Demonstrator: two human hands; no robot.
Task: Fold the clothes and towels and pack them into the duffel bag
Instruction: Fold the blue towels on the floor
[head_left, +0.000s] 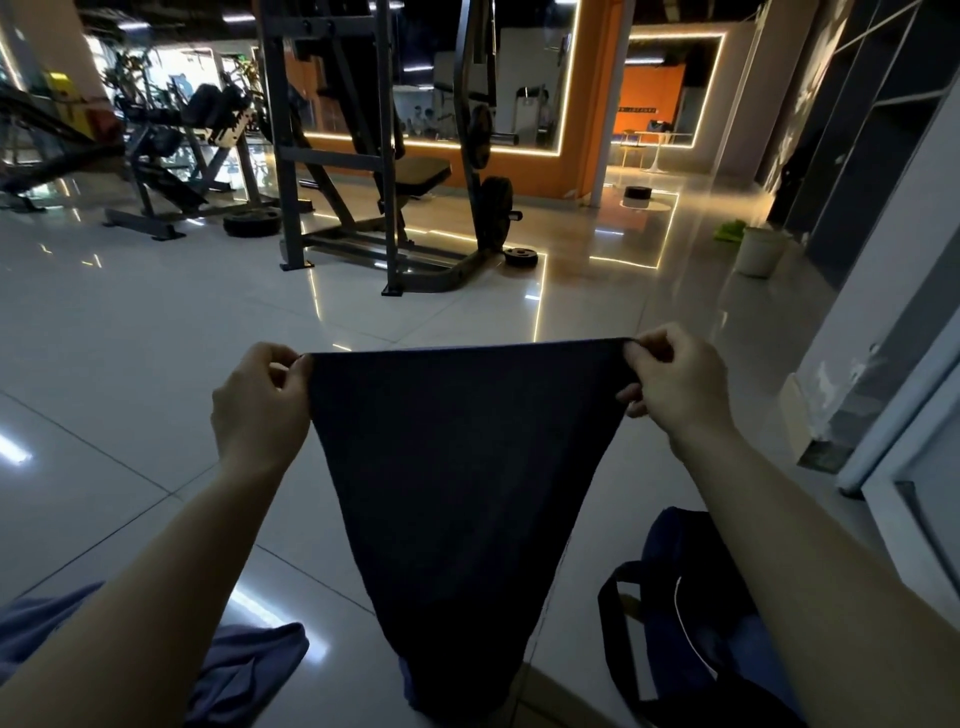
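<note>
A dark towel (457, 467) is pinched at its top corners by the left hand (260, 400) and right hand (675, 384) beside the duffel bag (691, 623), whose contents cannot be told.

Glossy pale tiled floor (130, 332), dark weight machine (374, 156), orange wall (587, 104) (edged with light strips), white bucket (759, 250)

The lower end of the dark cloth (447, 499) was cut off by the bottom edge. Beside the cloth, the duffel bag (691, 613) was partly hidden by the right forearm. Its opening could not be seen.
</note>
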